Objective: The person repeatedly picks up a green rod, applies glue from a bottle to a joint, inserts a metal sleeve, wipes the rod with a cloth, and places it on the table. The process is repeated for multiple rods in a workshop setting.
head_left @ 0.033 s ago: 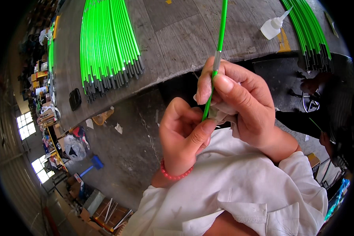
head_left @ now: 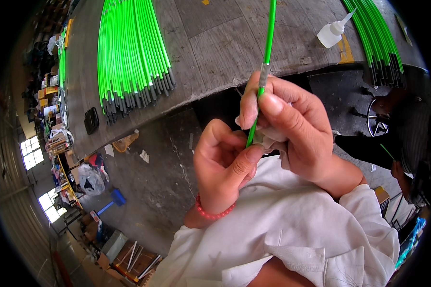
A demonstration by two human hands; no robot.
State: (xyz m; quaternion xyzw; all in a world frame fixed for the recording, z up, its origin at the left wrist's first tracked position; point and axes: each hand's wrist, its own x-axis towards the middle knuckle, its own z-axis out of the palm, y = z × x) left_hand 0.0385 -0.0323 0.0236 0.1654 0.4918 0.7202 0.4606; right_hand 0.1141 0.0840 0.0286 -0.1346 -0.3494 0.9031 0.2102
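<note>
Both hands hold one thin green rod (head_left: 270, 36) that runs up past the table edge and out of the top of the view. A ribbed silver metal sleeve (head_left: 263, 75) sits around the rod just above my right fingers. My right hand (head_left: 297, 117) pinches the rod below that sleeve between thumb and fingers, with a crumpled whitish cloth (head_left: 272, 138) tucked in the same hand. Lower down, my left hand (head_left: 225, 165), with a red bead bracelet (head_left: 214, 210) at its wrist, is closed on the rod's lower end, whose tip is hidden by the fingers.
On the grey table (head_left: 215, 52) lies a wide row of green rods with dark ends (head_left: 131, 52); more rods (head_left: 376, 38) lie at the far right beside a white squeeze bottle (head_left: 331, 34). A black case (head_left: 91, 120) rests near the left edge. Another person (head_left: 407, 138) is at the right.
My right hand and the metal sleeve have shifted very slightly downward. My left hand stays in place. The person at the right has moved a little.
</note>
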